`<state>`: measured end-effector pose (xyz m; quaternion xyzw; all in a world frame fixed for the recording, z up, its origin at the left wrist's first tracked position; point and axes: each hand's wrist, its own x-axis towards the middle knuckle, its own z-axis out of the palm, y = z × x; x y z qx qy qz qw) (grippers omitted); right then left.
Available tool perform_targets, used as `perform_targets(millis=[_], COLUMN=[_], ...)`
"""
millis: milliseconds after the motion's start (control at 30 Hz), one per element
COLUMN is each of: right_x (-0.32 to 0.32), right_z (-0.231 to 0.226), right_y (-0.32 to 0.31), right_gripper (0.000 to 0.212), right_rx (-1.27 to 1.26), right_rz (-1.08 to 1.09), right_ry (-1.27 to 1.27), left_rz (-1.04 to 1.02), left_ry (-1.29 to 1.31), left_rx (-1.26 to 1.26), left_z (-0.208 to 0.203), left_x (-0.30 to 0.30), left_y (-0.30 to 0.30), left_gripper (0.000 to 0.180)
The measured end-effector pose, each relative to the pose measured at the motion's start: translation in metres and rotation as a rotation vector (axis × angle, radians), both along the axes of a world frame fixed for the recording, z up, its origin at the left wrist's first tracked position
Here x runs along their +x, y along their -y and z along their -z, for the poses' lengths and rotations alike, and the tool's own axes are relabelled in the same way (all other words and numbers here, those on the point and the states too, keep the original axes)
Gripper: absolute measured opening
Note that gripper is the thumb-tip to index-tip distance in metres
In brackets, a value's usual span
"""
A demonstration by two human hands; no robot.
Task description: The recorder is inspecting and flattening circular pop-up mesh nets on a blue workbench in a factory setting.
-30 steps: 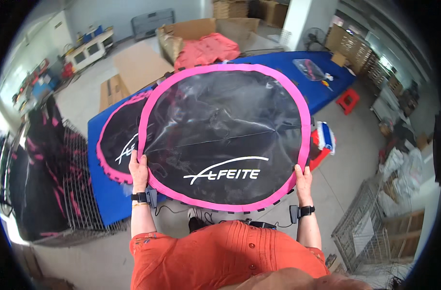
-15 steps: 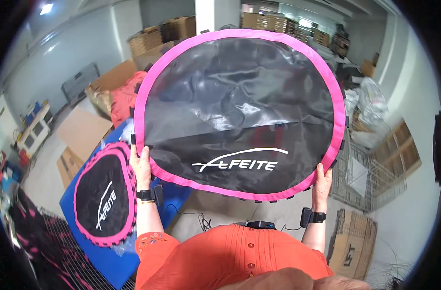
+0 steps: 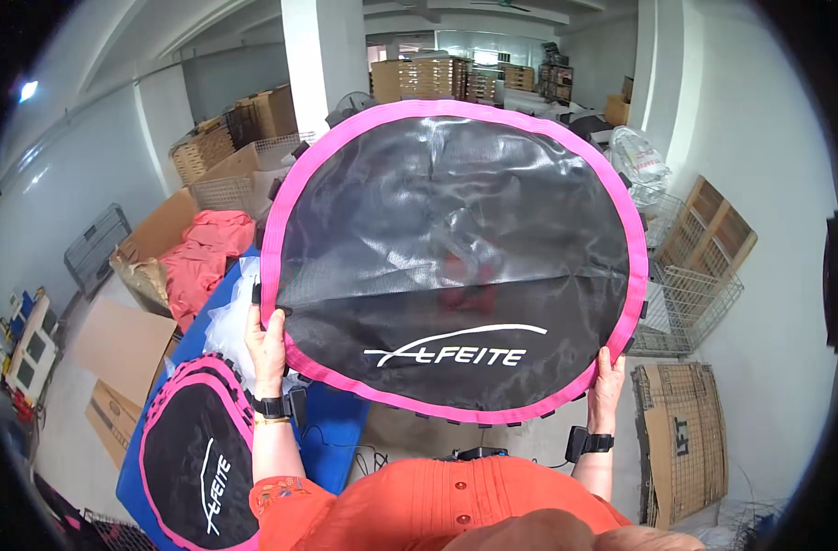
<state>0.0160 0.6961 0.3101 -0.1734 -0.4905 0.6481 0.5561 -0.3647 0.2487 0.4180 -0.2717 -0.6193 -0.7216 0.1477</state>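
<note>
Spread out in front of me is a round black mesh trampoline mat (image 3: 456, 248) with a bright pink border, short black tabs around its edge and a white printed logo near the lower side. My left hand (image 3: 266, 344) is closed on its lower left border, thumb on the front. On the lower right border my right hand (image 3: 606, 376) grips likewise, its other fingers behind the mat. A crease runs across the mat's middle. To my left, a stack of similar pink-edged mats (image 3: 194, 459) lies on a blue table (image 3: 332, 436).
Clear plastic wrap (image 3: 231, 321) lies on the table beyond the stack. Past it are red cloth (image 3: 203, 262) and open cardboard boxes (image 3: 167, 225). At right stand a wire cage (image 3: 694, 308) and a flattened carton (image 3: 681, 441) inside a wire frame. A cable (image 3: 364, 459) trails below the mat.
My view has tilted up, showing more of the far room. The mat and both hands sit lower in the picture; both hands keep their grip on the border.
</note>
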Motion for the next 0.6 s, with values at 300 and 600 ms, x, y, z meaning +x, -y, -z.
perform_targets(millis=[300,600], right_x=[0.009,0.001], right_z=[-0.022,-0.013], right_y=[0.027,0.023], right_gripper=[0.036,0.039], right_rx=[-0.026,-0.004], right_rz=[0.065,0.000], right_ry=[-0.006,-0.039], left_rz=[0.106,0.131], left_ry=[0.005,0.055], left_rx=[0.036,0.126], left_z=[0.002,0.024], left_x=[-0.029,-0.032], left_y=[-0.010,0.000], left_gripper=[0.048,0.041])
